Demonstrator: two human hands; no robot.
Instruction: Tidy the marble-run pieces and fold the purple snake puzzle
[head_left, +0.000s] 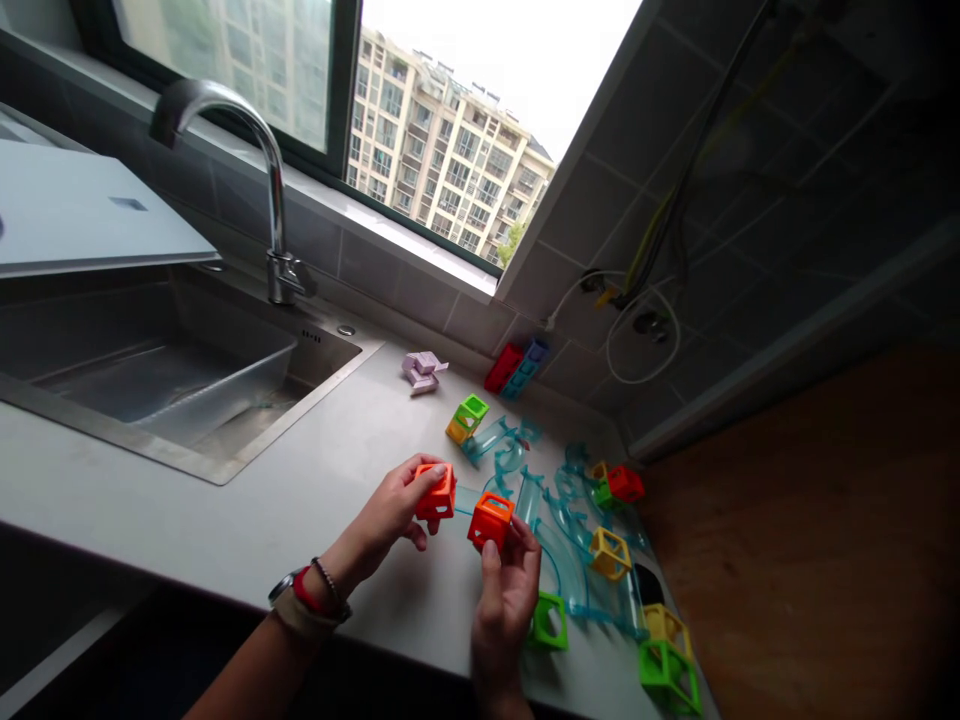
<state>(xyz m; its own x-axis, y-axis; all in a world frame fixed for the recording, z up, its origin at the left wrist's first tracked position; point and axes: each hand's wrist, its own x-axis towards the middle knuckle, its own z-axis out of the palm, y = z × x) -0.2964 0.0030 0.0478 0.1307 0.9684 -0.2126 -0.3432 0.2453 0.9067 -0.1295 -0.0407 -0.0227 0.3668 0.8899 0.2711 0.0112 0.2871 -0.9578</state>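
Observation:
My left hand [399, 506] grips an orange hollow cube block [436, 494], its thumb across the top. In my right hand [510, 580] is a second orange cube block [491, 520], held between thumb and fingers. The two cubes are a short gap apart above the counter. Translucent teal track pieces [574, 560] lie spread to the right of my hands. A green cube block [550, 622] sits just right of my right wrist. Beyond my hands stands a green cube [472, 409] on a yellow one, touching a teal track piece.
Red blocks [504, 368] and blue blocks [525, 368] stand by the tiled wall, near a pale purple block pile [422, 371]. Yellow, green and red cubes [625, 484] lie at right, beside a wooden panel [780, 520]. A steel sink [225, 466] with a faucet [276, 200] is at left.

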